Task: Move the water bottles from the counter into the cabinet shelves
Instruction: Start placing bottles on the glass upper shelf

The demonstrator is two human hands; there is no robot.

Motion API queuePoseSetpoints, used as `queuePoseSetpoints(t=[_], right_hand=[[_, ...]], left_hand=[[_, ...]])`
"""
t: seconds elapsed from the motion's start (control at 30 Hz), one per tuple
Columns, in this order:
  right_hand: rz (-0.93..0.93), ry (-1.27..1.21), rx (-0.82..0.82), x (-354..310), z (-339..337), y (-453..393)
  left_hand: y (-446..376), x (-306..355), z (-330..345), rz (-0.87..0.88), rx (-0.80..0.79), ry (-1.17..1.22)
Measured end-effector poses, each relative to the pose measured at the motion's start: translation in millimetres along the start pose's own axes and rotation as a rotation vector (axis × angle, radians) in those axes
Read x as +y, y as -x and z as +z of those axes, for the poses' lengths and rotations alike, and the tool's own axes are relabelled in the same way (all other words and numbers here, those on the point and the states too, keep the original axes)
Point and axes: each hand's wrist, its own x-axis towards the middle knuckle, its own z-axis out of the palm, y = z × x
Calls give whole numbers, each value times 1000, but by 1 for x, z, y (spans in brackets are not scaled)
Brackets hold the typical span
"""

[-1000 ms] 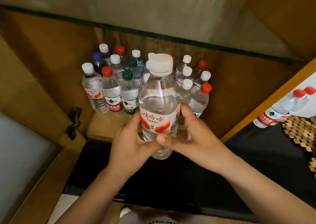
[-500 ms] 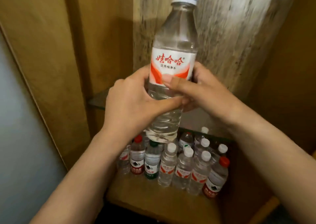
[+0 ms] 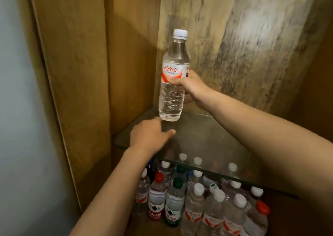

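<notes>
The right hand (image 3: 187, 89) — its fingers sit hidden behind the bottle (image 3: 173, 77). Lower bottles (image 3: 194, 205) run off the bottom edge — farther ones blur beneath the glass shelf (image 3: 216, 138).

1. At frame centre, the right hand (image 3: 191, 88) gripped an upright white-capped water bottle (image 3: 173, 77) around its label.
2. The bottle's base sat at the glass shelf (image 3: 216, 142).
3. The left hand (image 3: 149, 134) lay below the bottle's base, index finger touching it.
4. Many bottles (image 3: 198, 199) stood on the lower shelf.
</notes>
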Motion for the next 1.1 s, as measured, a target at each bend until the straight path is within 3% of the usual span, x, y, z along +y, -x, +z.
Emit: queuePoseSetpoints(t=[0.13,0.47,0.63,0.77,0.87,1.1], right_hand=[[50,-8,71,18,14,-44],[88,-57,29,39,30,-97],[87,-137,128,49,44,-100],[96,-4,189,53,43,-97],[128,111,112,59,43,-91],[145,103,101,70,54,-94]], left_hand=[[-3,3,8,67,50,-191],[-4,6,11,89,86,-201],[-5,7,11,75,76,-192],[-5,7,13,62,90,-190],[-5,7,13,62,87,-201],[-4,5,14,77,100,-193]])
